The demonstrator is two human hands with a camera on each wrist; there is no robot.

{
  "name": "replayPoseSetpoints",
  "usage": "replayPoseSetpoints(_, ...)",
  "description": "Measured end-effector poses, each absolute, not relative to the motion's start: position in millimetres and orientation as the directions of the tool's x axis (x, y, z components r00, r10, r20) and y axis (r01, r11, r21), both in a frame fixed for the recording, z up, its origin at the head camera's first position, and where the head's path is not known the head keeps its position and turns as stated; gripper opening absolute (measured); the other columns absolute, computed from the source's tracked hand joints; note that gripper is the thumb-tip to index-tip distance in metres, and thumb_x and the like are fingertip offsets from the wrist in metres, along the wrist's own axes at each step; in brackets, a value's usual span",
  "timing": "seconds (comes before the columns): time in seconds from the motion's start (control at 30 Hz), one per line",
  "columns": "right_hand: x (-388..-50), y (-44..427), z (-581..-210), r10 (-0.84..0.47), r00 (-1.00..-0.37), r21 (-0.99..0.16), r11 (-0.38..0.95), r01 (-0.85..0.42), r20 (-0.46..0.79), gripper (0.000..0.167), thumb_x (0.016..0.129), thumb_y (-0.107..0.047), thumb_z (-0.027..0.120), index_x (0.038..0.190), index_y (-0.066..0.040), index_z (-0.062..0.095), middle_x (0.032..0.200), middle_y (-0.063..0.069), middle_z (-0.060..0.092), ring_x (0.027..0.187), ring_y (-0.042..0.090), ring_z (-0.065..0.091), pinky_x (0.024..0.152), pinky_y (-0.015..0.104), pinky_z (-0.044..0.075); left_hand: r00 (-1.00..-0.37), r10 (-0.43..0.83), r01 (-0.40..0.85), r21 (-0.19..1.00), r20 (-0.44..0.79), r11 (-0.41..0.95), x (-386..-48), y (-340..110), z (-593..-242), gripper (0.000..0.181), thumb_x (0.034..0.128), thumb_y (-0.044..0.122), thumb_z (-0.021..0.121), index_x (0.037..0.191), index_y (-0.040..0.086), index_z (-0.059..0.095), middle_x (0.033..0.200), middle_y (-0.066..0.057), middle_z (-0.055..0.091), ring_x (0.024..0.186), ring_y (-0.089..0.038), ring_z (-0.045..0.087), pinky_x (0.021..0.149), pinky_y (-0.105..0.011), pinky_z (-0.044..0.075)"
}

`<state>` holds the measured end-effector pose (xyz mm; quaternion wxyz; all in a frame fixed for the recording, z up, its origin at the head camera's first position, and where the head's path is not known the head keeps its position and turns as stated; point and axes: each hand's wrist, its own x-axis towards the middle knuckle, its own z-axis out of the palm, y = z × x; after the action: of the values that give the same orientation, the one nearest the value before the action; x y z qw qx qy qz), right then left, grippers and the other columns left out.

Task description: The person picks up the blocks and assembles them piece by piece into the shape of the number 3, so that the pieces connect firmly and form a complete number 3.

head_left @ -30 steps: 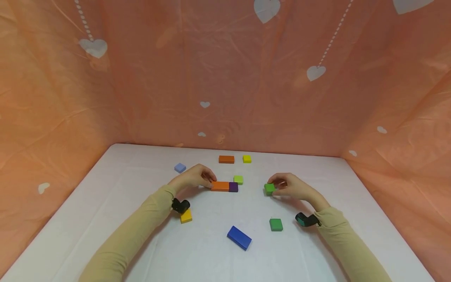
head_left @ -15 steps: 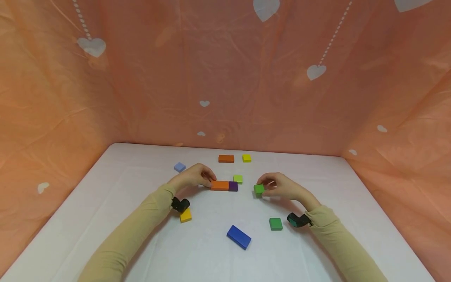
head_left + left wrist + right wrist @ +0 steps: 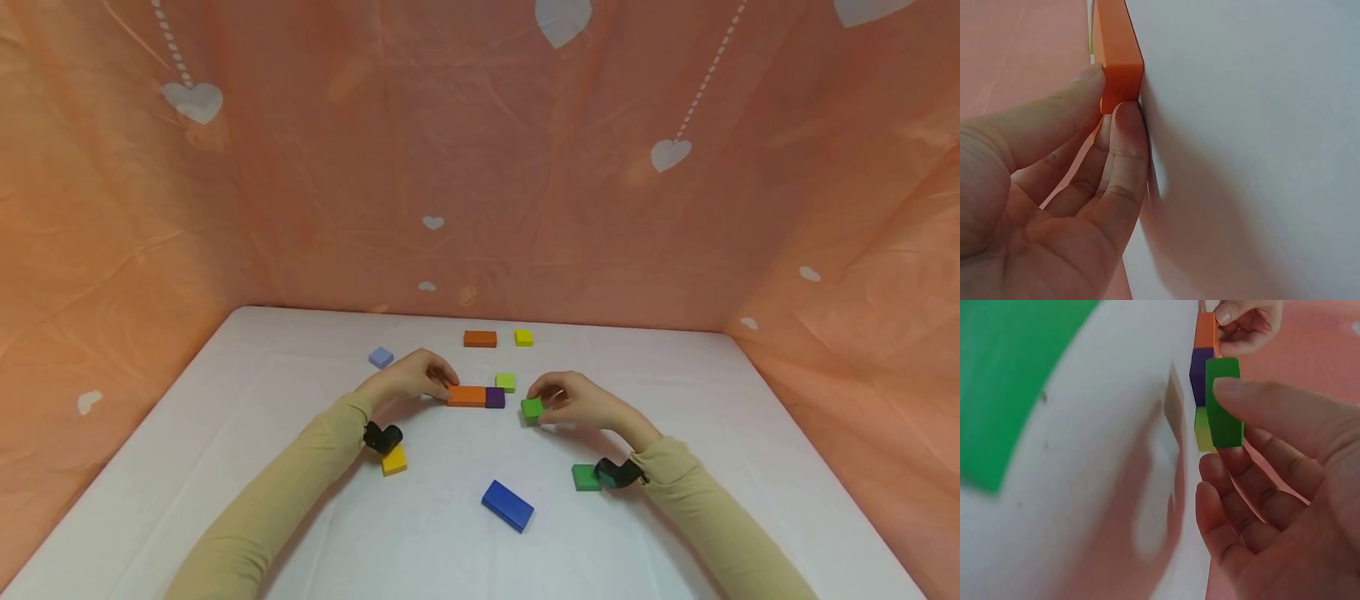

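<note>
In the head view, my left hand (image 3: pixel 415 375) holds the left end of an orange block (image 3: pixel 467 397) lying on the white table. The left wrist view has the thumb on one side of that block and a fingertip (image 3: pixel 1127 125) against its end. A small purple block (image 3: pixel 495 397) touches the orange block's right end, with a lime block (image 3: pixel 506 382) just behind it. My right hand (image 3: pixel 581 402) pinches a bright green block (image 3: pixel 532 411), right of the purple one. In the right wrist view this block is raised off the table, its shadow apart from it.
Behind lie a dark orange block (image 3: pixel 480 339) and a yellow block (image 3: pixel 523 337). A pale blue block (image 3: pixel 381 357) sits at the left. Nearer are an amber block (image 3: pixel 394 460), a long blue block (image 3: pixel 507 506) and a darker green block (image 3: pixel 585 477), partly behind the right wrist camera.
My right hand has moved left with the bright green block, bringing it close to the purple block. The left hand and the orange block have stayed in place.
</note>
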<state>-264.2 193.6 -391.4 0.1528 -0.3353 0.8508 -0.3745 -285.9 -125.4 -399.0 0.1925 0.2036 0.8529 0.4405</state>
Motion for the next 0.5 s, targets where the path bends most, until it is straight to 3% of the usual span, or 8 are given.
replayPoseSetpoints(0.2, -263, 186, -394, -0.698, -0.716, -0.741, 0.491, -0.457, -0.021, 0.032, 0.081, -0.009, 0.077, 0.11, -0.003, 0.063, 0.105, 0.003, 0.064, 0.097, 0.019, 0.059, 0.087, 0.033, 0.049, -0.826, 0.551, 0.216, 0.835, -0.12, 0.505, -284, -126, -396, 0.015, 0.084, 0.0, 0.071, 0.099, 0.001, 0.07, 0.087, -0.005, 0.066, 0.079, -0.018, 0.059, 0.075, -0.027, 0.05)
replayPoseSetpoints(0.5, -262, 176, -395, -0.693, -0.717, -0.717, 0.534, -0.447, -0.069, 0.032, 0.081, -0.011, 0.076, 0.109, -0.006, 0.063, 0.101, 0.0, 0.062, 0.093, 0.017, 0.057, 0.084, 0.03, 0.049, -0.85, 0.506, 0.181, 0.822, -0.144, 0.54, -286, -124, -400, 0.019, 0.0832, -0.001, 0.072, 0.102, -0.001, 0.069, 0.088, -0.006, 0.066, 0.08, -0.018, 0.058, 0.075, -0.028, 0.05)
